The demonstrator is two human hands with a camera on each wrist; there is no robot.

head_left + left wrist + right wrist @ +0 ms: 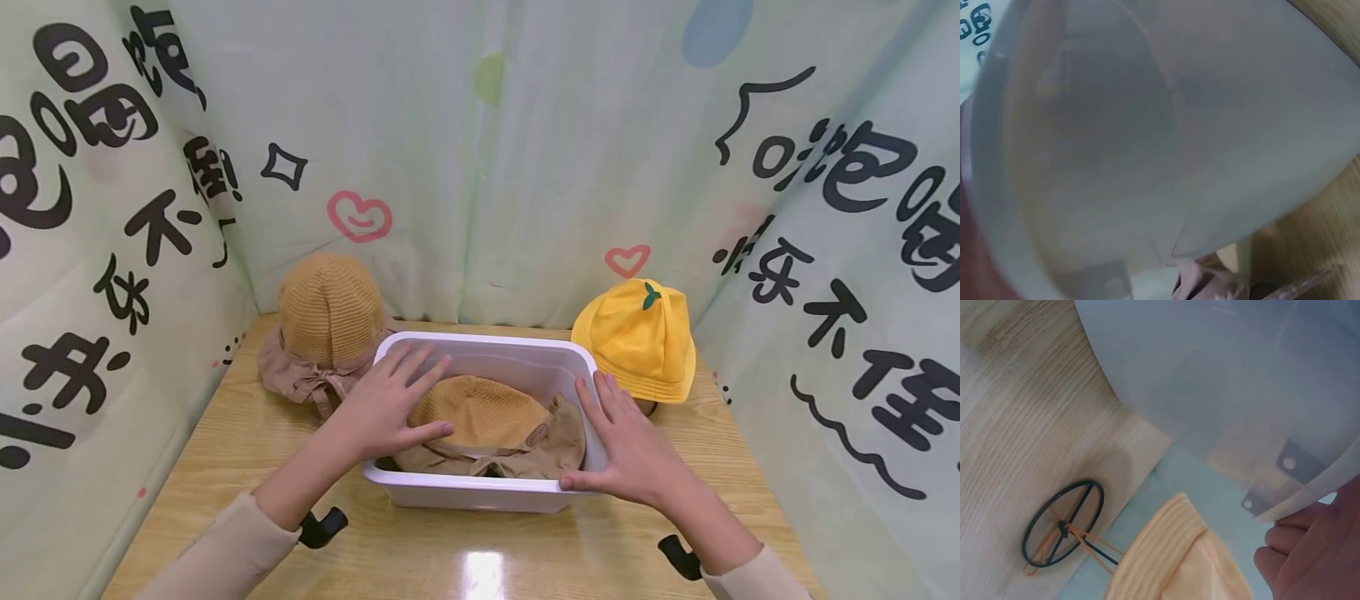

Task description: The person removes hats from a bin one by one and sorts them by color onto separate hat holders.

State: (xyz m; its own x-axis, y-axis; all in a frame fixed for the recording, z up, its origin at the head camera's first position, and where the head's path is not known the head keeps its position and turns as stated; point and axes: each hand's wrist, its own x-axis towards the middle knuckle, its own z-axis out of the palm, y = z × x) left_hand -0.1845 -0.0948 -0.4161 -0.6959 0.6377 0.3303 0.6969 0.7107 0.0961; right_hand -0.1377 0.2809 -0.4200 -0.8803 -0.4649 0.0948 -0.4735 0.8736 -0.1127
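A white plastic bin (480, 493) sits on the wooden table, its right wall filling much of the right wrist view. Inside lies a tan ribbed hat (480, 408) with a khaki brim (562, 437) and a small brown label. My left hand (393, 404) reaches over the bin's left rim, fingers and thumb spread, fingertips above the inside. At the right rim, my right hand (626, 442) rests with fingers extended along the edge and thumb on the front corner. The right wrist view shows its fingertips (1282, 540) right at the rim.
Behind the bin's left side stands a tan ribbed hat (330, 312) with a mauve brim and bow. A yellow hat (633, 342) with a green sprout sits back right, above a black ring stand (1063, 523). Printed curtains (465, 167) enclose the table (405, 550).
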